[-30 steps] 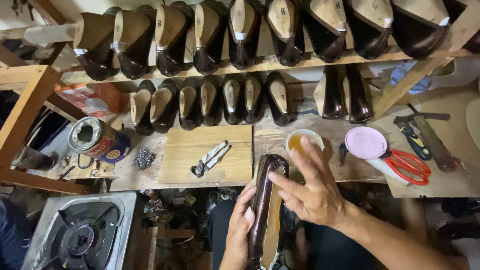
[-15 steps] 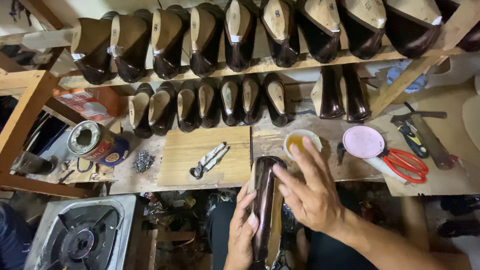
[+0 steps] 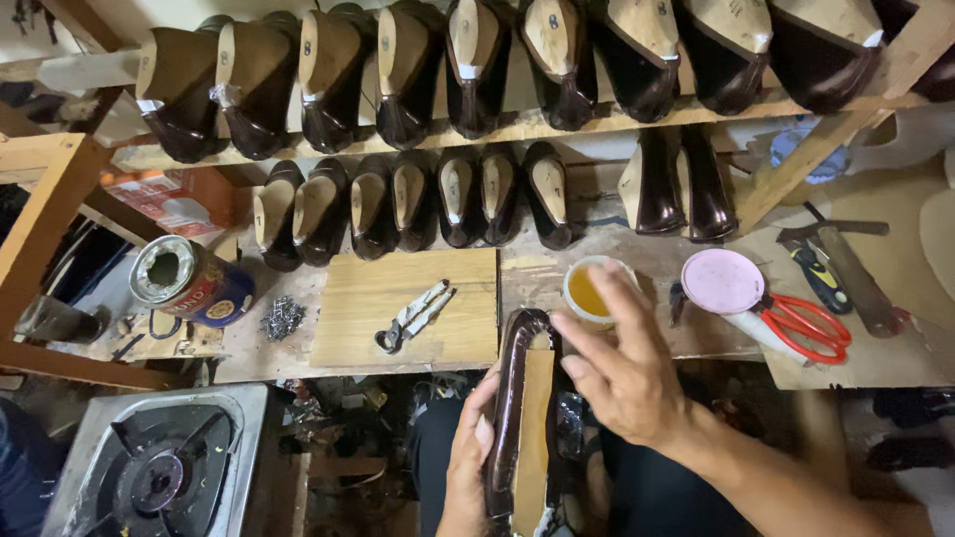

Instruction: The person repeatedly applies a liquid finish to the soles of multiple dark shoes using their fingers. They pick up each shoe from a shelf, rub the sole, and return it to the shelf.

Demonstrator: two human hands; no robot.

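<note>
A dark brown shoe on its last [image 3: 517, 418], sole side up, sits at the 6 o'clock edge of the view, cupped along its left flank by the left hand [image 3: 470, 459] with fingers curled against the leather, while the right hand [image 3: 622, 368] hovers at its 2 o'clock with fingers spread (holding nothing). On the desk [image 3: 637, 333], a small cup of yellow liquid [image 3: 589, 291] stands at the shoe's 1 o'clock, a round pink lid [image 3: 722, 281] and red-handled scissors [image 3: 806, 323] lie toward 3 o'clock, and a cylindrical tin with a blue-and-red label [image 3: 189, 281] lies toward 9 o'clock.

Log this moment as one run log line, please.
left hand holds dark shoe on last | right hand open beside shoe, near glue cup | pincers on board
</note>
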